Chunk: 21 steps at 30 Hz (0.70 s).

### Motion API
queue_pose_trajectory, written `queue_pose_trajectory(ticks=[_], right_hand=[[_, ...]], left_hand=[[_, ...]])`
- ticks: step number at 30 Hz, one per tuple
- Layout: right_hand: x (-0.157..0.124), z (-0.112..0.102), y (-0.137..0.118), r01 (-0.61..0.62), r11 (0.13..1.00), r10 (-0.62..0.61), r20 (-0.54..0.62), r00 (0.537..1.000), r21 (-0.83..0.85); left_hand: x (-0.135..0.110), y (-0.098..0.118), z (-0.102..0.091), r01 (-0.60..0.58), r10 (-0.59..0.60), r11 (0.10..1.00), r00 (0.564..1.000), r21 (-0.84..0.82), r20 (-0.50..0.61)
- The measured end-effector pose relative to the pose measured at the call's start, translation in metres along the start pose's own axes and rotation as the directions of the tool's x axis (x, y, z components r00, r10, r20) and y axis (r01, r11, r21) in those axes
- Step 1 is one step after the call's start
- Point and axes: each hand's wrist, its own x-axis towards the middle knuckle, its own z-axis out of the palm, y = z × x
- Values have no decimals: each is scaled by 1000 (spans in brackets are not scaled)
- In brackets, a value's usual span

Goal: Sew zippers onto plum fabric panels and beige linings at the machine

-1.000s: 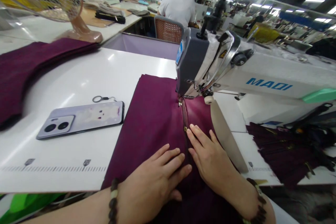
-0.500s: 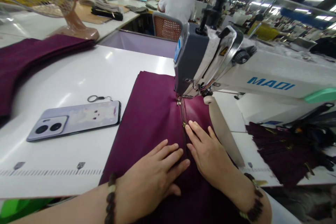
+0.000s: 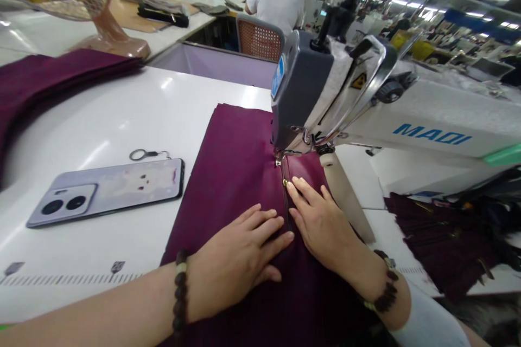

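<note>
A maroon fabric piece (image 3: 236, 168) lies flat on the white table under the head of a white and grey sewing machine (image 3: 325, 97). A zipper (image 3: 285, 187) runs down its middle from the presser foot (image 3: 280, 158) towards me. My left hand (image 3: 240, 257) lies flat on the cloth just left of the zipper, fingers stretched out. My right hand (image 3: 323, 225) presses flat on the cloth right of the zipper, its fingertips close to the zipper's metal pull. Neither hand holds anything. Both wrists wear bead bracelets.
A phone (image 3: 106, 191) lies face down on the white table (image 3: 122, 119), left of the cloth. Folded maroon fabric (image 3: 44, 78) sits far left beside a fan base (image 3: 112, 43). More dark fabric (image 3: 443, 238) is heaped at right. A person in white (image 3: 279, 2) sits ahead.
Both hands have slid a little forward along the zipper towards the presser foot, and the cloth has fed further under the machine. The view has shifted slightly.
</note>
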Motion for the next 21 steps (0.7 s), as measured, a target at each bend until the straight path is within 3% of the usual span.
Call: queue_pose_trajectory(ticks=[12, 21], right_hand=[[23, 0, 11, -38, 998, 38, 6, 999, 48], [37, -3, 19, -21, 996, 21, 3, 1000, 87]], left_hand=[[12, -20, -1, -11, 12, 998, 1000, 54, -25], [20, -35, -7, -14, 13, 999, 1000, 31, 23]])
